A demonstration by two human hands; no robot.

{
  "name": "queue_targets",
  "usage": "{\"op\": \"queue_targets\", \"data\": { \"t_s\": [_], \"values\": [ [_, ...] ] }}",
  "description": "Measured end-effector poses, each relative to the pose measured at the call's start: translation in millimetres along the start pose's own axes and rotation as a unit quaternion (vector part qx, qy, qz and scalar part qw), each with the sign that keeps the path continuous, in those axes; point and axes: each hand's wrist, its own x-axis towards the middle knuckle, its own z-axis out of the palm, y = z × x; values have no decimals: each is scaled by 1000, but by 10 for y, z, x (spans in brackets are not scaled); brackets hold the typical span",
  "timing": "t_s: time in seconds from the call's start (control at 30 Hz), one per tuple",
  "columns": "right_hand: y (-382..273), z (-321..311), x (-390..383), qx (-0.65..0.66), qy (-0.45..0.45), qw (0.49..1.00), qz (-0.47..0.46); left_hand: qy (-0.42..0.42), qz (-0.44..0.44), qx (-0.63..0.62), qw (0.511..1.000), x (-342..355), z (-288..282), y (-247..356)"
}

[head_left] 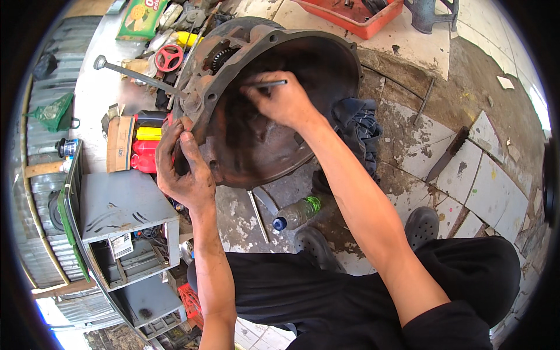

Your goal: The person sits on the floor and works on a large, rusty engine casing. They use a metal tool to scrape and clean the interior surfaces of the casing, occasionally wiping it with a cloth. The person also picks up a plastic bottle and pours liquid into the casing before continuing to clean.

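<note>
A large rusty gearbox bell housing rests in front of me, its wide dark mouth turned toward me. Grease-blackened, my left hand grips the left edge of its flange between thumb and fingers. Inside the mouth, my right hand is closed around a thin grey metal rod. The rod's far end is blurred in the shadow. A toothed gear shows through an opening in the upper side. From the left side of the housing a long metal lever sticks out, with a knob at its end.
Under the housing lie a clear plastic bottle, a long metal wrench and a dark cloth. A red tray stands at the back. A grey metal cabinet is to the left. Broken tiles cover the right floor.
</note>
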Motion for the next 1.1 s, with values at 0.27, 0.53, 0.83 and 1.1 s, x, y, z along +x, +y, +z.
{"op": "queue_targets", "data": {
  "t_s": [0.27,0.53,0.83,1.1],
  "values": [
    [-9,-30,0,-95,61,993,-44,13,5,-26,1000,-23,15,-4],
    [284,-321,-43,-144,147,979,2,6,12,1,1000,-9,31,-1],
    [50,-31,-94,-190,130,968,-104,17,33,-7,999,-31,36,-15],
    [90,132,-251,-35,32,998,-33,10,31,-10,999,-14,42,-30]
  ]
}}
